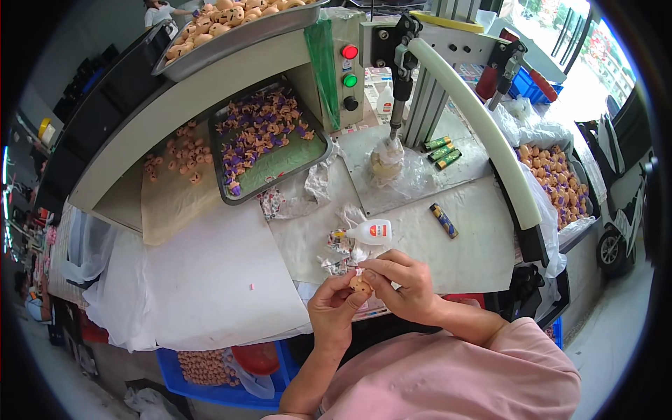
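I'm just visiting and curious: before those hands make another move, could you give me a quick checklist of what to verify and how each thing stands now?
1. Left hand holding the small tan piece: ok, it is between the thumb and fingers.
2. Right hand on the same piece: ok, fingertips are at its top.
3. Both hands clear of the press rod: ok, it stands farther back.
4. White bottle in front of the hands standing upright: not ok, it lies on its side.
5. That bottle's tip closed: cannot tell, too small to see.
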Motion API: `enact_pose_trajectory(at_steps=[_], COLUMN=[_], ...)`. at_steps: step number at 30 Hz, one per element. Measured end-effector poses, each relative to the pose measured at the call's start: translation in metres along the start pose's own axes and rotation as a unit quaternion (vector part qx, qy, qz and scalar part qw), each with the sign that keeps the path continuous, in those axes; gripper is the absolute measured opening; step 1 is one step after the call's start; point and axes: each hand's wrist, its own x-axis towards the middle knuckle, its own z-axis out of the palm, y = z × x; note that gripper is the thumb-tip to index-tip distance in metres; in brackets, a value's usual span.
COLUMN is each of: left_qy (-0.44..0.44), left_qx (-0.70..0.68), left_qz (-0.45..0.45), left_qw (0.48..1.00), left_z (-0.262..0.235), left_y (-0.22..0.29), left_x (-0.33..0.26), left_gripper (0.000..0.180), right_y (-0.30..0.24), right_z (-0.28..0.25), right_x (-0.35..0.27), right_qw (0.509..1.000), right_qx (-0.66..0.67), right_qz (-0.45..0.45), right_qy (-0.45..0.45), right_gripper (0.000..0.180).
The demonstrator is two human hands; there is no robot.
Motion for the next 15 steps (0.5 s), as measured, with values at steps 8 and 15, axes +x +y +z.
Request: enact_pose_trajectory(at_steps=[8,15], left_qy=[0.040,0.009], left_qx=[-0.091,-0.133], left_qz=[-0.041,-0.067], left_qw=[0.994,0.989], left_z=[0.001,-0.001], left_y=[-0.004,0.022], left_x=[0.003,0.010], left_gripper=[0.028,0.025], right_y=[0.000,-0.008], right_z=[0.004,-0.048], right_x=[0.011,0.082], right_qw=[0.999,0.979], right_qx=[0.002,-0.113], right_qz=[-0.028,-0.168], right_qy=[-0.034,-0.017], right_gripper=[0.020,0.028])
